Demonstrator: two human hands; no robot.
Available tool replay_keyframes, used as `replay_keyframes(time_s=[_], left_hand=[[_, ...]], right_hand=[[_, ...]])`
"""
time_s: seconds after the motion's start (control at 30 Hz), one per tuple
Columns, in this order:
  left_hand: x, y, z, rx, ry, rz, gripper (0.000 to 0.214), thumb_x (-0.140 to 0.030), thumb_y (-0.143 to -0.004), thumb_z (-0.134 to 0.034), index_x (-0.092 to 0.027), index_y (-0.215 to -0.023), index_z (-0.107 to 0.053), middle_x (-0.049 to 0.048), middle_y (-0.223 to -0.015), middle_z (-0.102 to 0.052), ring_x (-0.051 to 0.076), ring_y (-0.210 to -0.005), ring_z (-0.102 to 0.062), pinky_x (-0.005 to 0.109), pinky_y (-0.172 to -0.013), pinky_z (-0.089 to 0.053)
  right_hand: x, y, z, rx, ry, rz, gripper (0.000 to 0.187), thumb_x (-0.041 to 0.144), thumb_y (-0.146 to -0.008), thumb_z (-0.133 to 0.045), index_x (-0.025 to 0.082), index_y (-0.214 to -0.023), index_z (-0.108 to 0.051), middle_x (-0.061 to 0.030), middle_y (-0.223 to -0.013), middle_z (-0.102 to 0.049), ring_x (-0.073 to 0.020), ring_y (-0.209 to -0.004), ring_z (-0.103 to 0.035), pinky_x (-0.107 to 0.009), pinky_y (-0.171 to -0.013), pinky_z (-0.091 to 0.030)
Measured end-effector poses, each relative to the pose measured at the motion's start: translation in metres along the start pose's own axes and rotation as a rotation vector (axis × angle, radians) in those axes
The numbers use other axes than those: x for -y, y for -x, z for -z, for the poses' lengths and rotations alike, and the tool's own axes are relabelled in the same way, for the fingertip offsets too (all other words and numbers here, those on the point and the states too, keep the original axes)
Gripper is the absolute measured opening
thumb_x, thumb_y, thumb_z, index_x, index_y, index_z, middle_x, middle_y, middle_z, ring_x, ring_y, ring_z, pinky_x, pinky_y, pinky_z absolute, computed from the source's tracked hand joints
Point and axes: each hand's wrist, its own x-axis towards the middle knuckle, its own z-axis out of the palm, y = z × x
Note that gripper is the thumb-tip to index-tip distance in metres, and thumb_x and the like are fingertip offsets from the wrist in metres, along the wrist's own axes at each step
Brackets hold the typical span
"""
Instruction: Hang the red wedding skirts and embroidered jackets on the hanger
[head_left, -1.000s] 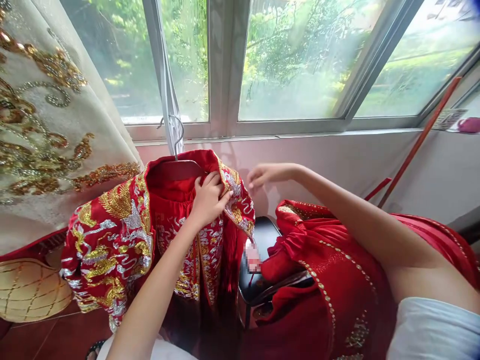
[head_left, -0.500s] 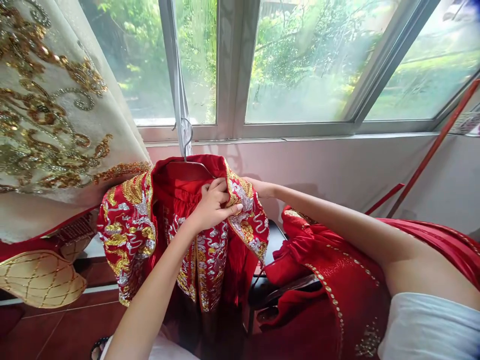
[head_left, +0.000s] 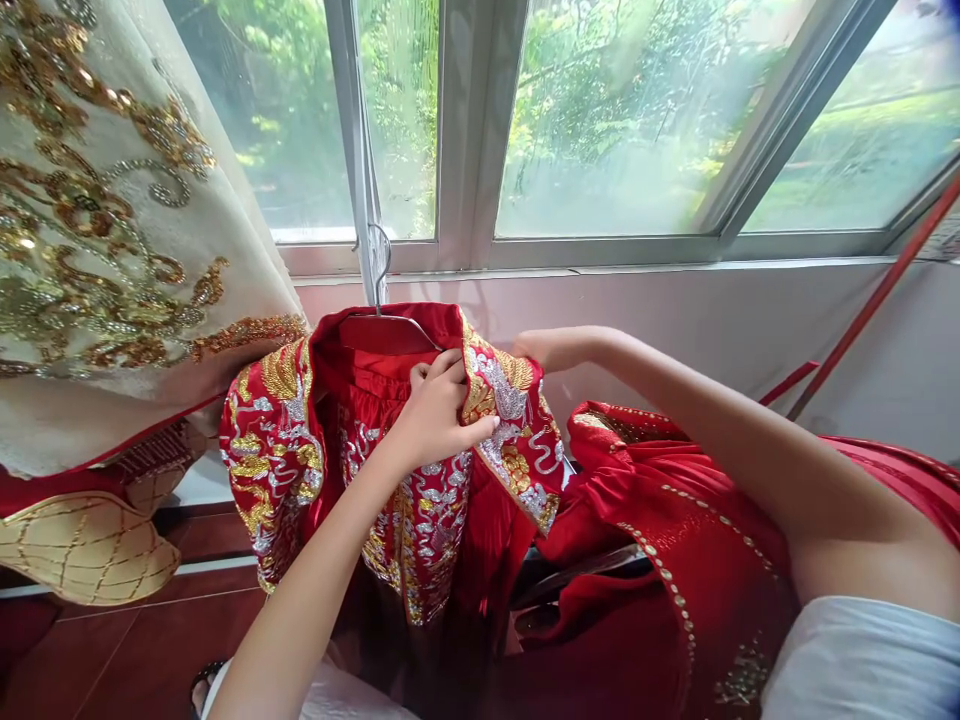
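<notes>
A: Far left hangs a cream cloth (head_left: 112, 230) thick with gold beads, with a gold quilted piece (head_left: 82, 545) below it. What comes next?

B: The red jacket (head_left: 277, 450), embroidered in gold and silver. It is on a hanger (head_left: 386, 325) whose hook hangs at the window frame (head_left: 457, 150). Hung like that, it likely leaves both hands free to work on it.

A: And the left hand (head_left: 439, 415)?

B: Its grip is closed on the jacket's front edge just under the collar, thumb over the embroidery and fingers curled inside. That seems to hold the front steady.

A: The right hand (head_left: 551, 350)?

B: It reaches to the jacket's far shoulder. The fingers go behind the cloth, so whether that grip is closed cannot be told. The forearm passes above a red dress (head_left: 675, 560) heaped at the right.

A: What differs from a second ago?

B: Then the right hand hung in the air, fingers spread, apart from the jacket. Now it is at the shoulder. The left hand has kept its hold in the same place.
</notes>
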Motion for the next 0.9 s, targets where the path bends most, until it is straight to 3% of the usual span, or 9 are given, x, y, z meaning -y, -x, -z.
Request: replay_keyframes(time_s=[0.13,0.23,0.33,0.43,0.5,0.63,0.83,0.9], left_hand=[[-0.006,-0.005,-0.001,-0.034,0.001,0.01,0.026,-0.037,-0.081,-0.059,-0.023,-0.102,-0.064,0.0067,-0.129,-0.058,0.031,-0.125,-0.04,0.052,-0.095,-0.033],[-0.005,-0.009,-0.004,-0.018,-0.019,-0.003,0.023,-0.039,-0.078,-0.062,-0.02,-0.091,-0.066,0.0084,-0.132,-0.055,0.033,-0.127,-0.036,0.052,-0.094,-0.034],[0.002,-0.011,-0.006,0.013,-0.005,-0.033,0.025,-0.042,-0.077,-0.064,-0.018,-0.073,-0.065,0.0085,-0.134,-0.053,0.033,-0.128,-0.035,0.051,-0.096,-0.034],[0.007,-0.012,-0.007,-0.003,0.015,-0.018,0.028,-0.043,-0.076,-0.065,-0.017,-0.066,-0.063,0.0084,-0.131,-0.055,0.032,-0.126,-0.038,0.05,-0.096,-0.034],[0.009,-0.011,-0.009,-0.034,0.005,0.004,0.021,-0.038,-0.075,-0.067,-0.018,-0.074,-0.066,0.0081,-0.127,-0.059,0.031,-0.124,-0.04,0.05,-0.095,-0.034],[0.009,-0.014,-0.018,-0.117,-0.045,0.011,0.024,-0.026,-0.074,-0.066,-0.021,-0.097,-0.067,0.0068,-0.123,-0.062,0.03,-0.126,-0.041,0.049,-0.095,-0.031],[-0.002,-0.017,-0.024,-0.178,-0.173,0.024,0.021,-0.032,-0.078,-0.062,-0.021,-0.095,-0.067,0.0086,-0.117,-0.065,0.031,-0.123,-0.045,0.047,-0.091,-0.032],[-0.004,-0.016,-0.024,-0.184,-0.255,0.004,0.023,-0.034,-0.08,-0.059,-0.02,-0.098,-0.066,0.0093,-0.117,-0.064,0.031,-0.123,-0.045,0.047,-0.092,-0.032]], right_hand=[[0.005,0.016,0.027,0.217,0.005,-0.19,0.026,0.015,-0.059,-0.067,0.016,-0.041,-0.048,0.005,-0.046,-0.044,-0.008,-0.05,-0.036,-0.025,-0.051,-0.035],[-0.008,0.02,0.026,0.07,-0.054,-0.13,0.018,0.023,-0.059,-0.07,0.016,-0.049,-0.058,0.0037,-0.05,-0.052,-0.0108,-0.055,-0.046,-0.026,-0.056,-0.04],[-0.028,0.013,0.004,-0.107,-0.27,-0.006,0.019,0.033,-0.062,-0.071,0.015,-0.068,-0.069,-0.0008,-0.064,-0.064,-0.0147,-0.067,-0.055,-0.028,-0.067,-0.045],[-0.037,0.001,-0.017,-0.119,-0.529,0.022,0.033,0.038,-0.061,-0.07,0.011,-0.078,-0.068,-0.0051,-0.07,-0.067,-0.0147,-0.066,-0.057,-0.028,-0.067,-0.046],[-0.033,-0.003,-0.019,-0.071,-0.584,0.007,0.033,0.038,-0.061,-0.069,0.01,-0.078,-0.067,-0.0053,-0.07,-0.066,-0.0136,-0.064,-0.056,-0.027,-0.065,-0.046],[-0.014,0.003,0.002,0.041,-0.336,-0.036,0.018,0.027,-0.065,-0.063,0.012,-0.075,-0.066,-0.0018,-0.073,-0.065,-0.0131,-0.068,-0.056,-0.027,-0.067,-0.046],[0.006,0.018,0.027,0.092,0.013,-0.235,0.008,0.016,-0.063,-0.056,0.015,-0.057,-0.06,0.0016,-0.056,-0.054,-0.0128,-0.059,-0.049,-0.026,-0.059,-0.04],[0.003,0.019,0.026,0.051,0.024,-0.21,0.008,0.019,-0.063,-0.058,0.015,-0.057,-0.061,0.0017,-0.057,-0.056,-0.0134,-0.061,-0.05,-0.026,-0.059,-0.04]])
